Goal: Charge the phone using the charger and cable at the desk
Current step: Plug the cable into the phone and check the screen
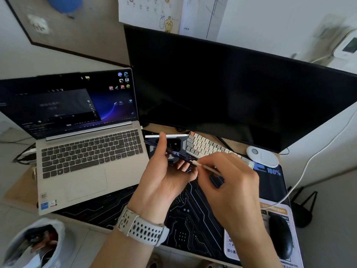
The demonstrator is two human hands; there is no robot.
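Legible markings: the desk mat (193, 215) carries "100%" in blue near its right far corner, beside a circuit-trace pattern. A calendar sheet (148, 10) on the wall shows the numerals 23 to 27 and a cartoon rabbit. Stickers on the laptop (87, 149) palm rest, at its near left corner, are too small to read. The leaflet (274, 211) at the mat's right edge bears printed characters, blurred.

Task item position: the phone (173, 151) is held edge-on above the middle of the desk, just in front of the monitor (241, 89). The left hand (166, 175) grips it, thumb on the far edge, fingers curled under. The right hand (229, 175) pinches the plug end of the white cable (313, 157); the plug tip meets the phone's near end. Whether it is seated cannot be told. The cable runs off past the desk's right edge.

Clearances: the laptop fills the left half of the desk, its near edge overhanging the mat. A white keyboard (204, 145) lies angled under the monitor's lower edge, and a white round device (262, 156) sits near the far right corner. A black mouse (281, 236) rests on the leaflet at the near right corner. Bare mat lies directly below both hands
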